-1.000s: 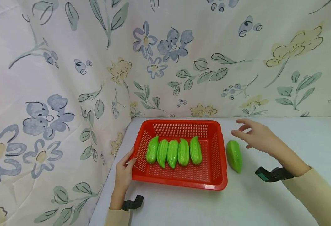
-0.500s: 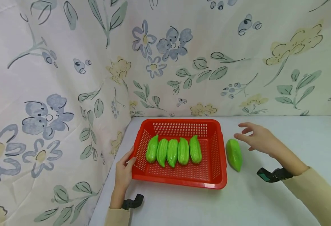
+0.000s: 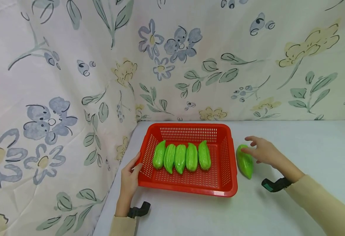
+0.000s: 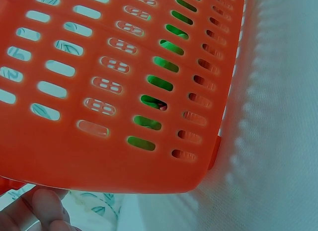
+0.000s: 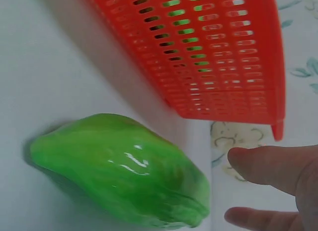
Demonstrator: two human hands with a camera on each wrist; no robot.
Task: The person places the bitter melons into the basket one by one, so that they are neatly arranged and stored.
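Observation:
A red slotted basket (image 3: 190,127) stands near the table's left edge with several green ridged gourds (image 3: 180,158) lined up side by side in it. One more green gourd (image 3: 245,164) lies on the table just right of the basket. My right hand (image 3: 247,146) hovers over this gourd's far end, fingers straight; whether they touch it is unclear. The right wrist view shows the same gourd (image 5: 119,166), my fingertips (image 5: 268,166) beside its blunt end and the basket (image 5: 223,67) beyond. My left hand (image 3: 130,175) holds the basket's front-left corner, thumb on the rim.
Flowered cloth (image 3: 57,98) hangs as a wall along the left and back of the white table (image 3: 308,144). The left wrist view is filled by the basket's outer wall (image 4: 124,92), with a fingertip (image 4: 44,206) below it. Black wrist straps (image 3: 274,185) sit on both arms.
My right hand has come down and to the left, from above the table beside the loose gourd to over its far end. The left hand, basket and gourds have not moved.

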